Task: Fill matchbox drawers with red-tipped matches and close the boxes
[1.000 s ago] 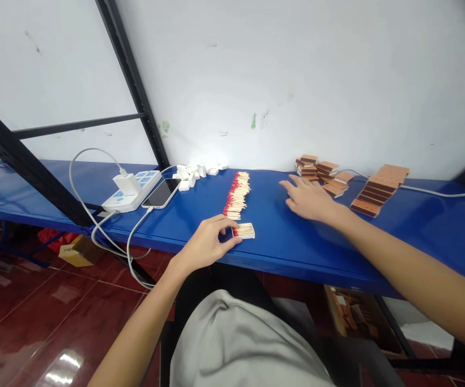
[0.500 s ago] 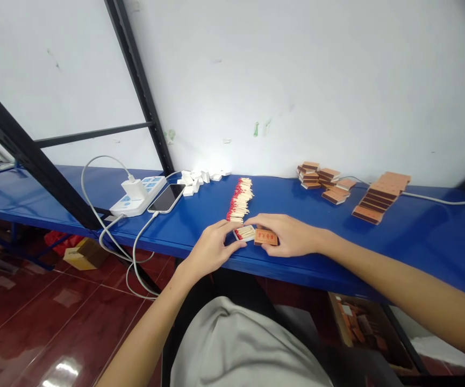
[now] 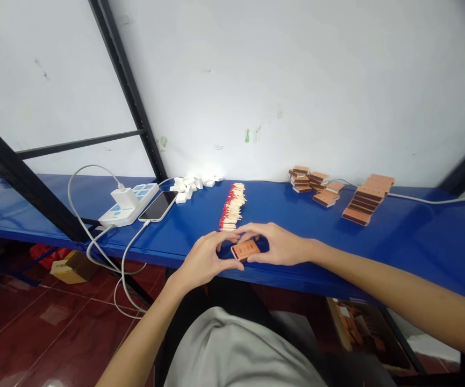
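Small orange cardboard matchbox [image 3: 247, 250] at the front edge of the glossy blue counter [image 3: 297, 220]; white tray [image 3: 234, 255] end showing left. Right hand [image 3: 278, 244] pinches matchbox, grip narrowed; left hand [image 3: 206, 258] half-curled around tray end, contact unclear. Apparently a closing step; next move calls for level inward pressure.

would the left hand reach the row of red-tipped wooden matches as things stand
Probably yes: the left hand is at the orange cardboard matchbox, and the red-tipped wooden matches lie just beyond it, with nothing visible between.
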The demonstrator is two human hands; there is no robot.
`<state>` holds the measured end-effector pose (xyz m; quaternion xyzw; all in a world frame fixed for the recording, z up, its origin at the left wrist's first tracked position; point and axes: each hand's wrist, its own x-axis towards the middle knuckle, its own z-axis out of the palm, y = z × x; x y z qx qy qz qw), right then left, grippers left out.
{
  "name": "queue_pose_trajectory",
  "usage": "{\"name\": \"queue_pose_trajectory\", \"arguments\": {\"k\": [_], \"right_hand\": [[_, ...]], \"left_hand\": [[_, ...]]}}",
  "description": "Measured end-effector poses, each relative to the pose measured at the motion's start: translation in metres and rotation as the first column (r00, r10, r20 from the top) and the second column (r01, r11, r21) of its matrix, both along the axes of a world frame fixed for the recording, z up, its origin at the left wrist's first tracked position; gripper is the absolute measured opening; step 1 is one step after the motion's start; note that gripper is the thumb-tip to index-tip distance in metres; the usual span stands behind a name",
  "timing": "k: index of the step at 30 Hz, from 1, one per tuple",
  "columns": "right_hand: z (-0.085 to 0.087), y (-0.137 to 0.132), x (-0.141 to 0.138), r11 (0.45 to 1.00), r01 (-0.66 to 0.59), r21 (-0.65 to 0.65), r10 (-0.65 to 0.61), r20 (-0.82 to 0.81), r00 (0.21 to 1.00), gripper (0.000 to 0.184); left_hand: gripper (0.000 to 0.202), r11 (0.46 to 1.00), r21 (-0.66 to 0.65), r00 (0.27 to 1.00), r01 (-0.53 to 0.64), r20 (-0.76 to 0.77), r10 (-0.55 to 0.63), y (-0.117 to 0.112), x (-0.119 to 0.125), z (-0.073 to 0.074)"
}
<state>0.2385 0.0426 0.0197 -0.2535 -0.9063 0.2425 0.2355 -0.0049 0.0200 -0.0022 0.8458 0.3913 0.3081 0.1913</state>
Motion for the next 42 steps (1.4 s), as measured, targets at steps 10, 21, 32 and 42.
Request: {"name": "queue_pose_trajectory", "arguments": {"k": [10, 21, 32, 42], "right_hand": [[-0.001, -0.008, -0.001, 0.995, -0.063, 0.081, 0.059, 0.049, 0.997, 0.046], [0.022, -0.017, 0.023, 0.961, -0.091, 0.261, -0.016, 0.381, 0.924, 0.028], [0.026, -0.027, 0.209, 0.714, 0.452, 0.535, -0.654, 0.28, 0.702, 0.036], [-0.008, -0.021, 0.235, 0.45, 0.412, 0.793, -0.824, 0.191, 0.533, 0.033]], "left_hand": [[0.06, 0.999, 0.029, 0.996, 0.04, -0.078, -0.038, -0.001, 0.004, 0.005], [0.038, 0.999, -0.008, 0.998, -0.034, -0.057, 0.033, 0.0, 0.0, 0.004], [0.047, 0.902, 0.077, 0.9, -0.425, -0.072, 0.431, 0.064, -0.035, 0.036], [0.045, 0.749, 0.528, 0.481, -0.401, -0.574, 0.663, 0.189, -0.023, 0.034]]}}
